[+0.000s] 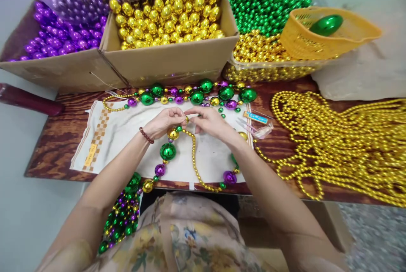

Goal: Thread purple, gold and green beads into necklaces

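My left hand (165,123) and my right hand (207,123) meet over a white towel (127,149), fingertips pinched together around a small gold bead (187,119). A bead necklace (167,151) of large green, purple and gold balls hangs below my left hand and runs to the table's front edge. From the same spot a thin gold bead strand (194,157) loops down toward a purple ball (229,177) under my right forearm. Any thread between the fingers is too fine to make out well. Behind my hands lies another beaded strand (197,97).
Cardboard boxes of purple beads (68,37) and gold beads (168,14) stand at the back. A clear tub holds green beads (269,3), with a yellow basket (330,37) on it. Gold chains (345,145) spread over the right side. Small scissors (245,126) lie near a blue-orange packet (255,117).
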Demonstrator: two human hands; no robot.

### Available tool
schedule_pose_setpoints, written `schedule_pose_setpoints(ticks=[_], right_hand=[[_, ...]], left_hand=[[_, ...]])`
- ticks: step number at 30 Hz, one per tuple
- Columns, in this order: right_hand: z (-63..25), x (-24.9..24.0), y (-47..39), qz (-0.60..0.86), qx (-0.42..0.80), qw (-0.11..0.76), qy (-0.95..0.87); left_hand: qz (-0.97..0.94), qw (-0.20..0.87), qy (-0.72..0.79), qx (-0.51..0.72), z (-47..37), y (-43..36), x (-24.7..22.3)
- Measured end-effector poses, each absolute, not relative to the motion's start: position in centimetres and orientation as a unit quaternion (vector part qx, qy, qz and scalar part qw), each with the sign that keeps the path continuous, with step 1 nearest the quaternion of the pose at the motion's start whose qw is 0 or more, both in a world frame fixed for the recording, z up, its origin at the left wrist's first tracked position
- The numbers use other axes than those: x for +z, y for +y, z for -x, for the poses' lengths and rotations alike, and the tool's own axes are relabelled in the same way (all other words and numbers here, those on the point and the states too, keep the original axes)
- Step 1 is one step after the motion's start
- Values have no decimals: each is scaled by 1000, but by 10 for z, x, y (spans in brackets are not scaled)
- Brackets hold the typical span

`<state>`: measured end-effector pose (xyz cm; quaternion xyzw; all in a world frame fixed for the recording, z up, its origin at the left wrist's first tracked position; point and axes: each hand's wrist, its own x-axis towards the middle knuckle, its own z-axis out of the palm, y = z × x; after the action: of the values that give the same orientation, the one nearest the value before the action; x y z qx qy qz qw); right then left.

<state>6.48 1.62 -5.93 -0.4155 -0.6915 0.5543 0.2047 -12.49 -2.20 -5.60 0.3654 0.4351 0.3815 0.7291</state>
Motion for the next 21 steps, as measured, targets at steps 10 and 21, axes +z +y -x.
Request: schedule_pose_setpoints(ticks=[10, 21], right_hand=[[-86, -48, 2, 392, 391, 209, -806], [-77, -65, 3, 382, 671, 229, -593]], left_hand=[[-390, 712, 463, 355, 128, -18, -52], [-463, 636, 492, 374, 127, -18, -53]])
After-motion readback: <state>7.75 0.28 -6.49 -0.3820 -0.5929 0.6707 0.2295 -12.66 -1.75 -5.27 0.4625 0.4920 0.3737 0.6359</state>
